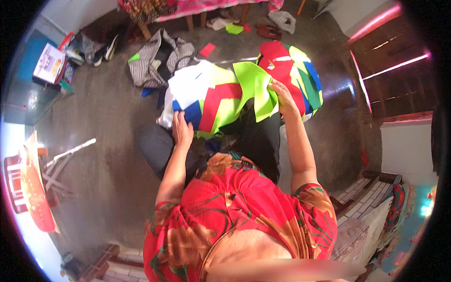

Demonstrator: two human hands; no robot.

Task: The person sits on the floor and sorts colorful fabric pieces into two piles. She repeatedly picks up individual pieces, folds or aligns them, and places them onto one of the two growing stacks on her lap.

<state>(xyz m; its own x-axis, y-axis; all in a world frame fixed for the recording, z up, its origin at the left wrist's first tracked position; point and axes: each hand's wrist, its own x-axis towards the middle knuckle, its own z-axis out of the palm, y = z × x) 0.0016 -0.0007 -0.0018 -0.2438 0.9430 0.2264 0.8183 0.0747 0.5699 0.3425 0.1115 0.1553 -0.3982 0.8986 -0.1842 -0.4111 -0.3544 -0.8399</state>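
A heap of coloured cloth pieces lies across my lap and knees, with a white piece point(190, 83), a red piece point(219, 107) and a blue piece point(190, 114) in it. My right hand point(283, 97) pinches the edge of a lime-green cloth piece point(257, 89), raised above the heap's right end. On the blue piece rests my left hand point(182, 129), its fingers stretched out at the heap's left end. Just beyond my right hand stands a bulging bundle point(282, 66) of red, lime, green and blue cloth.
A checked grey cloth bag point(157, 63) slumps on the floor ahead to the left. A red scrap point(207, 50) and a lime scrap point(234, 29) lie farther off. Shoes point(111, 48) are at far left, near a blue table point(28, 94). A red chair point(35, 188) stands at left.
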